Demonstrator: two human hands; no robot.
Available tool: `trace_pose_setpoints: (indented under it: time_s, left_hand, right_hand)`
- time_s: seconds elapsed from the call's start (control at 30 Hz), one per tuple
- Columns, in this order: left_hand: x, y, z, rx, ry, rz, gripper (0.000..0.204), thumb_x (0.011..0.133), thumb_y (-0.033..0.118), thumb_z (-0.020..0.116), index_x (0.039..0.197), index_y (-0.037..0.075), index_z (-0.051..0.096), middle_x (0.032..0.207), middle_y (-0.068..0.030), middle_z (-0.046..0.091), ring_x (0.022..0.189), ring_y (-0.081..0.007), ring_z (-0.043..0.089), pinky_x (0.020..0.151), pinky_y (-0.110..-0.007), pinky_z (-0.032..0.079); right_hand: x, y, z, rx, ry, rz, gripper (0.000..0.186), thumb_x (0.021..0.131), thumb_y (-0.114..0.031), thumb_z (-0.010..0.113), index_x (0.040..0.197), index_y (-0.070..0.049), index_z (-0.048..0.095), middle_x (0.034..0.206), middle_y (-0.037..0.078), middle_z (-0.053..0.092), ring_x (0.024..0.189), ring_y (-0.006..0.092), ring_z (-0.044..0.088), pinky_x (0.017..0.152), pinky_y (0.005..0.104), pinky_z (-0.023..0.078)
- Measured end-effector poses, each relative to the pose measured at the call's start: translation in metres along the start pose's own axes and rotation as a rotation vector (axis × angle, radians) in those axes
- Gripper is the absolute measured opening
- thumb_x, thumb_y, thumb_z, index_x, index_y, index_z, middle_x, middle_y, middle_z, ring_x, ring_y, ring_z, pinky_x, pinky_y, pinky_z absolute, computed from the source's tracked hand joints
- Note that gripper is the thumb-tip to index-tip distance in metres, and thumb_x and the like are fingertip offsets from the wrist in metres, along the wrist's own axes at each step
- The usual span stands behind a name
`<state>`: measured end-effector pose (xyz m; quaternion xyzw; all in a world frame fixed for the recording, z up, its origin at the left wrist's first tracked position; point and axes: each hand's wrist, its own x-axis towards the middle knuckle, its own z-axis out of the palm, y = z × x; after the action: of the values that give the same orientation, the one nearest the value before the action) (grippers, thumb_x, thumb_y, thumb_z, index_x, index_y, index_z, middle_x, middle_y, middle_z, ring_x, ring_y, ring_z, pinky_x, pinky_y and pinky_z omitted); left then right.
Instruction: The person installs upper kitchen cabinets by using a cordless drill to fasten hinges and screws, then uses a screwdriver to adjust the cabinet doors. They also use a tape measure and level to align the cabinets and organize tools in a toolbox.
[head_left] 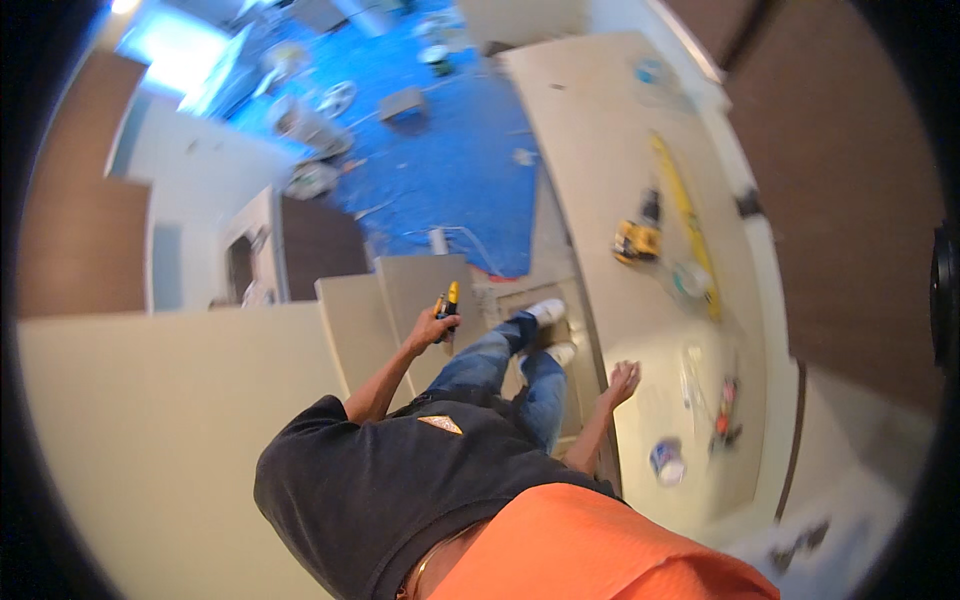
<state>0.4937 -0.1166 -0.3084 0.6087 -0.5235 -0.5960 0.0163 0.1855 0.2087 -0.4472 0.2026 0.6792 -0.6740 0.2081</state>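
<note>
Yellow-black tool point(453, 298) gripped in left hand point(430, 327); right hand point(624, 380) half-curled near worktop point(590, 130), grip unclear.

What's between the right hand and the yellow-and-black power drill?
Just a bare stretch of pale countertop between the right hand and the power drill; the head view shows it.

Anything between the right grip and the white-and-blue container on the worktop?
Nothing visible. Between the right grip and the white-and-blue container, only the cream worktop shows. The orange-and-black tool lies farther right, off that line.
</note>
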Motion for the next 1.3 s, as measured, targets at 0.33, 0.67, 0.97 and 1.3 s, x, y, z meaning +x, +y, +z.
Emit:
trace_pose_setpoints:
  time_s: [0.33,0.67,0.97,1.3]
  left_hand:
    - [0.028,0.089,0.060,0.239,-0.555,0.401,0.023,0.086,0.024,0.070,0.082,0.002,0.067,0.066,-0.0037,0.062,0.054,-0.0122,0.057,0.050,-0.030,0.043]
    - [-0.073,0.105,0.102,0.306,-0.746,0.481,0.025,0.086,0.027,0.075,0.091,0.004,0.065,0.073,-0.0018,0.063,0.054,-0.0106,0.058,0.051,-0.028,0.047]
    - [-0.060,0.030,0.005,0.083,-0.490,0.426,0.022,0.086,0.023,0.073,0.088,0.002,0.066,0.069,-0.0021,0.063,0.052,-0.0120,0.059,0.048,-0.028,0.046]
    - [-0.074,-0.032,-0.088,-0.208,-0.133,0.309,0.018,0.084,0.020,0.073,0.088,0.004,0.065,0.071,-0.0038,0.063,0.051,-0.0128,0.058,0.048,-0.028,0.047]
  right_hand:
    - [-0.376,-0.130,-0.208,1.089,-0.051,-0.578,0.057,0.095,-0.044,0.059,0.138,-0.007,0.051,0.128,0.016,0.057,0.113,0.0279,0.057,0.092,0.0410,0.052]
    - [-0.455,-0.165,-0.200,0.798,-0.356,-0.747,0.035,0.091,-0.019,0.067,0.119,-0.002,0.058,0.115,0.012,0.063,0.095,0.0248,0.063,0.072,0.0349,0.052]
    - [-0.425,-0.248,-0.085,0.203,-0.051,-0.641,0.025,0.093,-0.016,0.070,0.107,-0.003,0.054,0.083,0.004,0.058,0.068,0.0128,0.055,0.059,0.0270,0.048]
    - [-0.389,-0.323,-0.016,-0.165,-0.049,-0.932,0.017,0.097,-0.013,0.066,0.104,-0.001,0.058,0.085,0.004,0.062,0.073,0.0095,0.057,0.067,0.0237,0.049]
